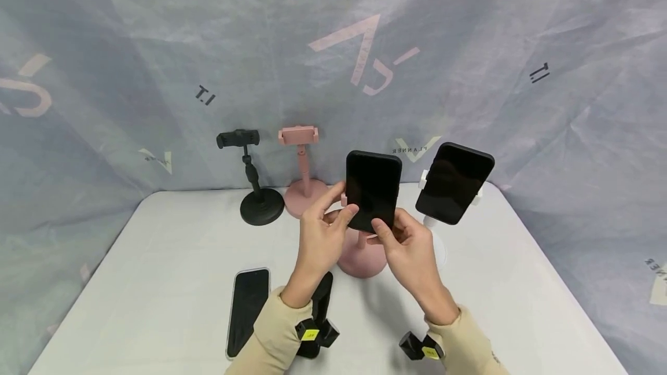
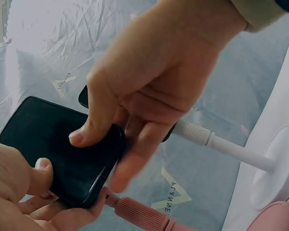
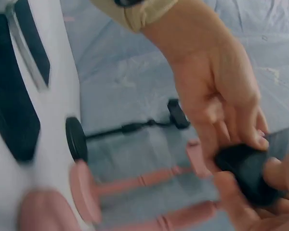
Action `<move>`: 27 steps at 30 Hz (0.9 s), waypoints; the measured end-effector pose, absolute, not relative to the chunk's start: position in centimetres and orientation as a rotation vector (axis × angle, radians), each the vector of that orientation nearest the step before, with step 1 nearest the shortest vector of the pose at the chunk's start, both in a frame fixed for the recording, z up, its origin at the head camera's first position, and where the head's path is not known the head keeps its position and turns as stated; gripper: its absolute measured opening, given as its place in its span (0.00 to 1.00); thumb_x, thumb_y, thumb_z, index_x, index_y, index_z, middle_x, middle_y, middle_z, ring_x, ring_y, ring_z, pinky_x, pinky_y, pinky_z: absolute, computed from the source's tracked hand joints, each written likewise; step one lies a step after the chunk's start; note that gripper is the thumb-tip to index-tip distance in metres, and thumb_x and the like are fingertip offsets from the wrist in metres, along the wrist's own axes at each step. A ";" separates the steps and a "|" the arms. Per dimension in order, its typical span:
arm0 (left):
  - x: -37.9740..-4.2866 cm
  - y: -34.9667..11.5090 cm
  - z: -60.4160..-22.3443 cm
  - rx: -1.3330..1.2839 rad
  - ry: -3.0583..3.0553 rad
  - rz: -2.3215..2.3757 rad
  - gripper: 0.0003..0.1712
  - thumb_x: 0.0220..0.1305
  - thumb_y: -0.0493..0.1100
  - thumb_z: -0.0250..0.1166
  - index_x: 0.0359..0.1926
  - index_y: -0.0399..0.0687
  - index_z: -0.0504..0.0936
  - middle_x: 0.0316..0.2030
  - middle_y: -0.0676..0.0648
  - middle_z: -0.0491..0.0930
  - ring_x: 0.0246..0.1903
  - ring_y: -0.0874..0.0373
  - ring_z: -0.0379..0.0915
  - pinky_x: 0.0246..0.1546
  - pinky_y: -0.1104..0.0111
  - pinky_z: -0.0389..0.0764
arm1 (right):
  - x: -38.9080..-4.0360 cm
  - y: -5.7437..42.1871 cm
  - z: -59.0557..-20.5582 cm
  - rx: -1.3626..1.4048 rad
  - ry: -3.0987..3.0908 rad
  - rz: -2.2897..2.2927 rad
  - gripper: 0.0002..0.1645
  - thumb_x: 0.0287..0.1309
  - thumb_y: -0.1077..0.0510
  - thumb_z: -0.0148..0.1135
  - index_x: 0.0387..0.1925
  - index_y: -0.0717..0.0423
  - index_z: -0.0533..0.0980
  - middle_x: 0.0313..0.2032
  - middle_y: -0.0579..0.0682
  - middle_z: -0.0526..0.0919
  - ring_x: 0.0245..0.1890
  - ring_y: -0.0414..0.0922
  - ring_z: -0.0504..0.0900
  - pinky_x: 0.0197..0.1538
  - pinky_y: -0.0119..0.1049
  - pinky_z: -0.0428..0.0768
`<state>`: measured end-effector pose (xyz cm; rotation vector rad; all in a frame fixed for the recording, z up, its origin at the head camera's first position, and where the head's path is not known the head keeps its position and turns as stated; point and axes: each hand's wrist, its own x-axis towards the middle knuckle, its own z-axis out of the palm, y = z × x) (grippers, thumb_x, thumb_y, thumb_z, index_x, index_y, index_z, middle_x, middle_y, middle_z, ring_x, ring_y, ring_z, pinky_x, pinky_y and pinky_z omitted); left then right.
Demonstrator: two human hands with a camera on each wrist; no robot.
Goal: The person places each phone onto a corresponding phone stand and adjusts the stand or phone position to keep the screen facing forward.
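A black smartphone (image 1: 373, 190) stands upright, screen toward me, in front of a pink phone stand (image 1: 363, 260). My left hand (image 1: 323, 236) holds its left edge, thumb on the front, beside a visible pink clamp end. My right hand (image 1: 414, 250) grips the lower right corner, thumb on the screen and fingers behind. In the left wrist view, both thumbs press the front of the phone (image 2: 58, 149). The right wrist view shows my left hand (image 3: 216, 91) at the phone's edge. Most of the stand's clamp is hidden behind the phone.
At right, a white stand (image 1: 440, 250) holds another black phone (image 1: 455, 183). A black stand (image 1: 262, 207) and a second pink stand (image 1: 304, 190) stand at the back left. A phone (image 1: 249, 308) lies on the white table (image 1: 172, 282); another dark phone (image 1: 323, 294) lies partly under my left forearm.
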<state>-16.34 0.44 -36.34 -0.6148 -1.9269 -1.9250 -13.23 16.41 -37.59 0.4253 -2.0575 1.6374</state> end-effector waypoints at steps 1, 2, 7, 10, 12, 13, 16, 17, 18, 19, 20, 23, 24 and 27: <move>-16.4 0.4 -36.4 -0.616 -1.912 -1.942 0.27 0.63 0.37 0.66 0.63 0.45 0.74 0.52 0.40 0.79 0.31 0.54 0.84 0.25 0.74 0.77 | -13.4 16.8 -37.6 0.443 -2.094 1.546 0.09 0.62 0.61 0.64 0.43 0.61 0.79 0.34 0.56 0.86 0.31 0.46 0.86 0.34 0.35 0.85; -16.4 0.4 -36.4 -0.621 -1.898 -1.958 0.27 0.63 0.37 0.66 0.63 0.45 0.74 0.51 0.40 0.79 0.31 0.53 0.84 0.27 0.73 0.79 | -13.5 17.2 -37.6 0.451 -2.119 1.455 0.08 0.62 0.60 0.65 0.42 0.58 0.80 0.33 0.53 0.86 0.30 0.43 0.86 0.34 0.32 0.84; -16.3 0.3 -36.5 -0.651 -1.848 -2.055 0.27 0.64 0.35 0.65 0.64 0.43 0.73 0.53 0.40 0.78 0.30 0.51 0.83 0.28 0.74 0.79 | -13.7 18.8 -37.3 0.449 -2.042 1.333 0.09 0.68 0.65 0.56 0.45 0.58 0.81 0.35 0.53 0.86 0.33 0.40 0.85 0.36 0.27 0.83; -16.1 0.3 -36.5 -0.652 -1.856 -2.068 0.28 0.63 0.33 0.65 0.64 0.41 0.72 0.57 0.39 0.76 0.33 0.52 0.83 0.27 0.76 0.76 | -13.6 18.8 -36.9 0.461 -1.971 1.390 0.13 0.68 0.68 0.53 0.50 0.58 0.78 0.39 0.55 0.85 0.33 0.42 0.84 0.37 0.28 0.83; -16.1 0.3 -36.5 -0.652 -1.859 -2.069 0.28 0.63 0.33 0.65 0.64 0.40 0.72 0.59 0.39 0.76 0.36 0.52 0.83 0.26 0.76 0.73 | -13.7 18.7 -36.7 0.496 -1.943 1.360 0.16 0.66 0.70 0.54 0.53 0.58 0.77 0.42 0.55 0.84 0.34 0.43 0.84 0.37 0.28 0.83; -16.1 0.3 -36.5 -0.649 -1.860 -2.064 0.28 0.63 0.33 0.65 0.64 0.40 0.72 0.59 0.40 0.76 0.36 0.52 0.83 0.25 0.76 0.72 | -13.8 18.7 -36.7 0.514 -1.930 1.334 0.18 0.64 0.72 0.55 0.53 0.59 0.77 0.42 0.55 0.84 0.33 0.42 0.84 0.37 0.27 0.83; -16.2 0.2 -36.6 -0.639 -1.861 -2.042 0.27 0.63 0.34 0.65 0.63 0.42 0.73 0.58 0.41 0.77 0.36 0.50 0.83 0.24 0.76 0.71 | -14.2 18.3 -36.3 0.612 -1.891 1.232 0.25 0.56 0.81 0.55 0.55 0.64 0.76 0.46 0.60 0.82 0.37 0.43 0.83 0.38 0.25 0.82; -16.2 0.2 -36.6 -0.639 -1.862 -2.035 0.27 0.63 0.34 0.65 0.63 0.42 0.74 0.58 0.41 0.77 0.37 0.50 0.83 0.25 0.76 0.71 | -14.3 18.1 -36.2 0.655 -1.874 1.217 0.28 0.53 0.83 0.54 0.55 0.67 0.76 0.48 0.62 0.81 0.39 0.44 0.83 0.39 0.25 0.82; -16.3 0.2 -36.6 -0.635 -1.866 -2.023 0.27 0.63 0.34 0.66 0.63 0.43 0.74 0.58 0.41 0.77 0.37 0.51 0.83 0.25 0.76 0.71 | -14.3 17.9 -36.0 0.688 -1.861 1.198 0.30 0.50 0.86 0.54 0.55 0.69 0.75 0.49 0.64 0.80 0.41 0.44 0.82 0.40 0.24 0.81; -16.3 0.2 -36.7 -0.633 -1.868 -2.013 0.27 0.62 0.34 0.66 0.63 0.43 0.74 0.58 0.42 0.77 0.37 0.51 0.83 0.26 0.76 0.72 | -14.4 17.7 -35.9 0.718 -1.848 1.181 0.31 0.47 0.88 0.54 0.55 0.71 0.75 0.50 0.67 0.79 0.42 0.44 0.81 0.41 0.24 0.81; -16.3 0.2 -36.7 -0.631 -1.868 -2.003 0.27 0.62 0.34 0.66 0.63 0.43 0.74 0.57 0.41 0.77 0.38 0.52 0.83 0.26 0.76 0.73 | -14.4 17.6 -35.7 0.745 -1.837 1.173 0.32 0.45 0.89 0.54 0.55 0.72 0.74 0.51 0.69 0.77 0.44 0.44 0.80 0.42 0.23 0.80; -16.2 0.2 -36.7 -0.641 -1.864 -1.986 0.27 0.63 0.34 0.66 0.63 0.42 0.74 0.54 0.39 0.78 0.41 0.53 0.83 0.30 0.77 0.75 | -14.4 17.3 -35.6 0.770 -1.790 1.191 0.31 0.43 0.90 0.54 0.53 0.75 0.75 0.49 0.72 0.77 0.44 0.44 0.79 0.41 0.23 0.79; -16.3 0.3 -36.7 -0.649 -1.858 -1.984 0.26 0.63 0.34 0.66 0.62 0.41 0.74 0.53 0.38 0.78 0.41 0.53 0.83 0.32 0.77 0.77 | -14.4 17.3 -35.6 0.756 -1.778 1.186 0.30 0.44 0.89 0.55 0.52 0.74 0.76 0.48 0.71 0.78 0.43 0.43 0.79 0.41 0.22 0.79; -16.3 0.4 -36.6 -0.675 -1.831 -2.006 0.26 0.64 0.34 0.66 0.62 0.40 0.74 0.49 0.37 0.78 0.40 0.52 0.83 0.36 0.76 0.80 | -14.9 17.6 -36.0 0.712 -1.748 1.159 0.28 0.45 0.88 0.56 0.50 0.72 0.78 0.45 0.68 0.81 0.40 0.43 0.80 0.39 0.22 0.78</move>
